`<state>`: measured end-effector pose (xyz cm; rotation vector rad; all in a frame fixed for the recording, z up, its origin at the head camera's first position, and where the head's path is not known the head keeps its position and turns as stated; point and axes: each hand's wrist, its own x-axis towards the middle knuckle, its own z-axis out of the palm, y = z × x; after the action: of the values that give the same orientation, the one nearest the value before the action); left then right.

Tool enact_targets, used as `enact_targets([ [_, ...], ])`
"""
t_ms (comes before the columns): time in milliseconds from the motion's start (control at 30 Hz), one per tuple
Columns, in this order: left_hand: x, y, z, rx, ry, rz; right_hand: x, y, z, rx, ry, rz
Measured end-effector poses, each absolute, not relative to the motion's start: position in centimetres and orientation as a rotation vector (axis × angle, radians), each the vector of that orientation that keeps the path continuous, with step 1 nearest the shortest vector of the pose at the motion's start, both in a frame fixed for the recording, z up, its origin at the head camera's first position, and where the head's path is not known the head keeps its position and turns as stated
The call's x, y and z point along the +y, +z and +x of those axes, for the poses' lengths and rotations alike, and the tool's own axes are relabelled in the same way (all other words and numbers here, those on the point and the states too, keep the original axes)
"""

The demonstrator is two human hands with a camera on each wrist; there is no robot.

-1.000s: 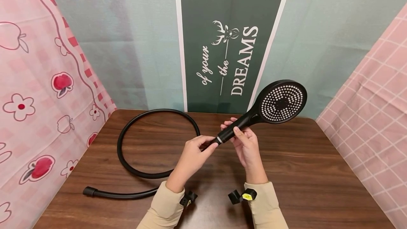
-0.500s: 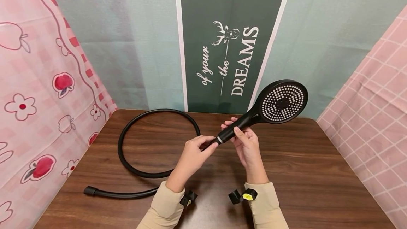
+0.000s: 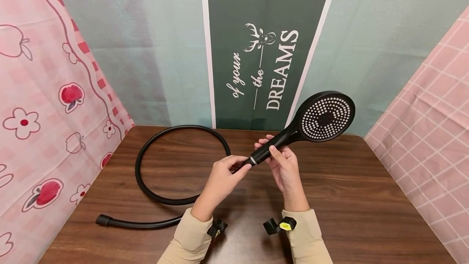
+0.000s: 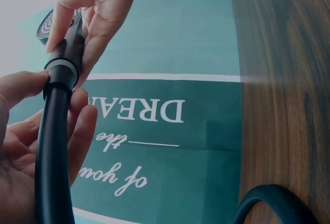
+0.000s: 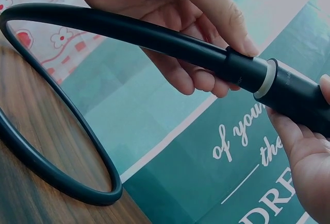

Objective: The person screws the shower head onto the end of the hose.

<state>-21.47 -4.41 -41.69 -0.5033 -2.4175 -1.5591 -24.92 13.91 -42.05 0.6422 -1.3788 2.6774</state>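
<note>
A black shower head with white nozzles is held above the table, tilted up to the right. My right hand grips its handle, thumb on the near side. Just below, my left hand pinches the hose's end fitting between thumb and fingers. In the right wrist view a pale ring shows between fitting and handle, and the two parts line up end to end. From the fitting the black hose runs down into a loop on the table. Its other end lies at the left.
The brown wooden table lies beneath both hands. A green cloth with printed words hangs behind it. Pink patterned cloths stand at the left and right. Each wrist wears a small black camera.
</note>
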Motion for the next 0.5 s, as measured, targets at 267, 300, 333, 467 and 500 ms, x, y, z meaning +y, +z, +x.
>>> enact_targets([
  [267, -4.39, -41.62, -21.50, -2.422, -1.589, -0.490, 14.02, -42.08, -24.87, -1.397, 2.669, 0.629],
  [300, -4.41, -41.63, -21.49, -2.425, -1.592, -0.487, 14.02, -42.07, -24.87, -1.400, 2.668, 0.627],
  [333, -4.42, -41.63, -21.50, -2.427, -1.595, -0.485, 14.02, -42.07, -24.86, -1.402, 2.668, 0.624],
  [467, -4.46, -41.67, -21.49, -2.434, -1.583, -0.487, 13.99, -42.05, -24.85, -1.408, 2.666, 0.620],
  [500, -4.47, -41.67, -21.48, -2.434, -1.578, -0.489, 13.98, -42.05, -24.85, -1.407, 2.669, 0.620],
])
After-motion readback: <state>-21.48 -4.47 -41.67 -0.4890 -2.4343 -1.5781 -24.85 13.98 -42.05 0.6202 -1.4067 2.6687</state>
